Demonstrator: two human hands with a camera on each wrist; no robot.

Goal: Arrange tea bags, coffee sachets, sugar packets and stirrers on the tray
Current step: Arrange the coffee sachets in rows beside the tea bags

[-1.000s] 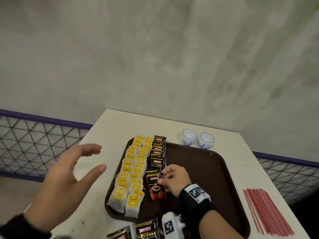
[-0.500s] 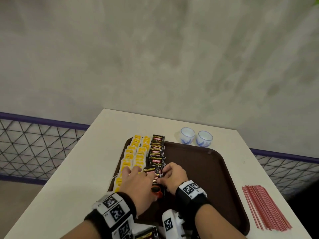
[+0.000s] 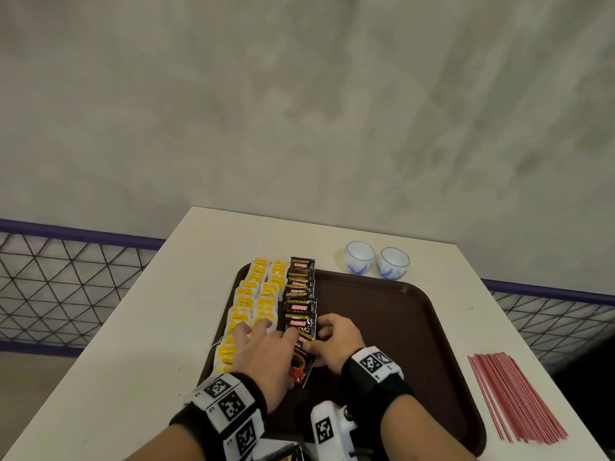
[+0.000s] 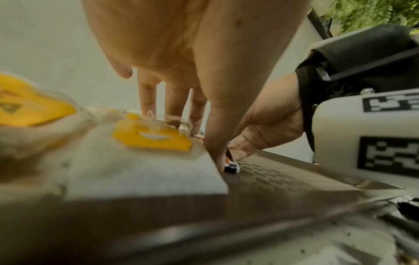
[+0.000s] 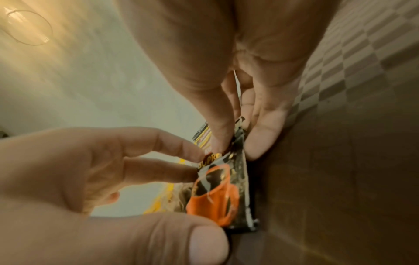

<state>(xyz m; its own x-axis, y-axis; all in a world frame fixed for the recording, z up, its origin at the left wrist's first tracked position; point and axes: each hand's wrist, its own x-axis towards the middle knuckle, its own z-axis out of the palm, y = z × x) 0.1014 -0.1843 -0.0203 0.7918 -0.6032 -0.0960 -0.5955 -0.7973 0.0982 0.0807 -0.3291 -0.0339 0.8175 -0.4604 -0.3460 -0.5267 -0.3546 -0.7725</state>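
Observation:
On the brown tray [image 3: 399, 327], two columns of yellow-tagged tea bags [image 3: 253, 294] lie along the left side. A column of black coffee sachets [image 3: 301, 287] runs beside them. My right hand [image 3: 319, 339] pinches the upper part of the nearest coffee sachet [image 3: 301, 367] between thumb and fingers; the right wrist view shows this sachet [image 5: 224, 193] lying flat. My left hand [image 3: 269, 341] has straight fingers, which touch the sachet's left edge and the tea bags next to it. Red stirrers [image 3: 512, 397] lie on the table to the right of the tray.
Two small blue-and-white cups [image 3: 359, 257] stand on the white table [image 3: 166, 327] behind the tray. More coffee sachets [image 3: 286, 455] lie at the table's near edge. A mesh fence [image 3: 66, 287] runs behind the table. The tray's right half is bare.
My left hand came down from the air left of the tray and now touches the nearest sachet and tea bags. My right hand stayed on that sachet.

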